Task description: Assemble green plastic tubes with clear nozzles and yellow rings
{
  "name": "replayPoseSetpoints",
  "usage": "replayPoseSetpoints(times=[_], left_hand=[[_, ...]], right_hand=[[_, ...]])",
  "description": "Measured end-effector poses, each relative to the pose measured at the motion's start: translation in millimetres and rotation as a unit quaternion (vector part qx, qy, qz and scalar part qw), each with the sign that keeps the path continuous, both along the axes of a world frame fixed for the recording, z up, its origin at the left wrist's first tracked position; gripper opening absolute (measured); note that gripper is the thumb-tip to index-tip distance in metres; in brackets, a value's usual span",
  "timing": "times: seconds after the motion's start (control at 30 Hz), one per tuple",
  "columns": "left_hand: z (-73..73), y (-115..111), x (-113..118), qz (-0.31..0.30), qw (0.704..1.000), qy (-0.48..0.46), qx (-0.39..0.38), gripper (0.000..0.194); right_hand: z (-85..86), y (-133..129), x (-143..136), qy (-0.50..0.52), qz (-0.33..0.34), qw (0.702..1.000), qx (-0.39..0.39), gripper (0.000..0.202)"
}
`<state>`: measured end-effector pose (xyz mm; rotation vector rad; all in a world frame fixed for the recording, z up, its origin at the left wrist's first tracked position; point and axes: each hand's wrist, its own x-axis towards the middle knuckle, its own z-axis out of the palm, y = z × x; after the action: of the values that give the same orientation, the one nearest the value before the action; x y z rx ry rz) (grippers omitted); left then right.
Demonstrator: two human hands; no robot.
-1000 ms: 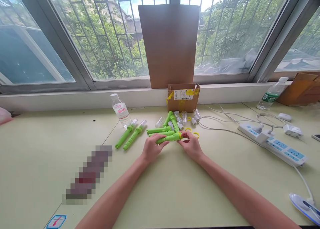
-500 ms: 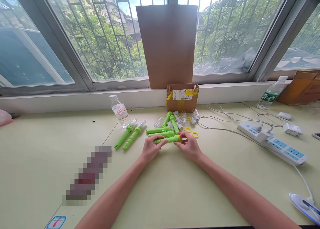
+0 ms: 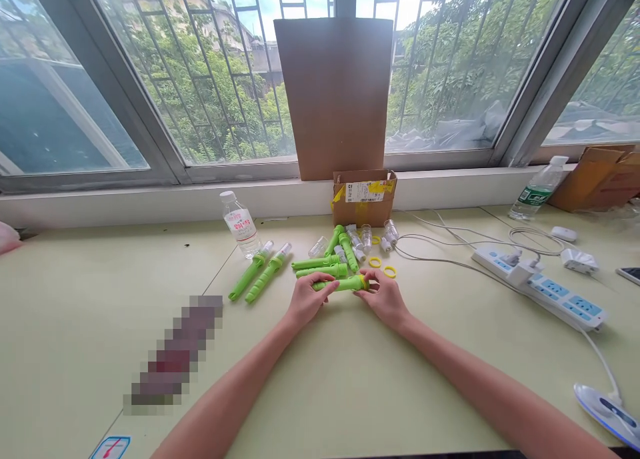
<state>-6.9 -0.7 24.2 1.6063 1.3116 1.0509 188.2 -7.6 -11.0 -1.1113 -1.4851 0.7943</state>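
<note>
My left hand (image 3: 309,297) grips the left part of a green plastic tube (image 3: 346,284), which lies level just above the table. At the tube's right end, my right hand (image 3: 384,299) has its fingers closed around the end by a yellow ring (image 3: 365,282). Behind my hands sits a loose pile of green tubes (image 3: 320,261), with clear caps (image 3: 367,236) and small white parts among them. Two yellow rings (image 3: 390,271) lie right of the pile. To the left, two green tubes with clear tips (image 3: 269,272) rest side by side.
A water bottle (image 3: 241,225) stands behind the left tubes. A small cardboard box (image 3: 363,212) is at the back, before an upright brown board (image 3: 337,99). Cables and a white power strip (image 3: 540,285) lie on the right, with another bottle (image 3: 537,191) behind.
The held tube and both hands have shifted slightly right and toward me. My fingers remain closed on the tube.
</note>
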Motion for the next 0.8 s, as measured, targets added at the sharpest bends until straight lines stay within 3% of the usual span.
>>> replayPoseSetpoints(times=[0.57,0.8], left_hand=[[-3.7,-2.9,2.6,-0.021,1.0,0.004,0.013,0.034],[-8.1,-1.6,-1.2,-0.055,0.994,0.061,0.073,0.035]], right_hand=[[1.4,-5.3,6.2,-0.017,-0.016,1.0,0.02,0.029],[0.9,-4.9,8.3,-0.027,-0.014,0.999,0.031,0.025]])
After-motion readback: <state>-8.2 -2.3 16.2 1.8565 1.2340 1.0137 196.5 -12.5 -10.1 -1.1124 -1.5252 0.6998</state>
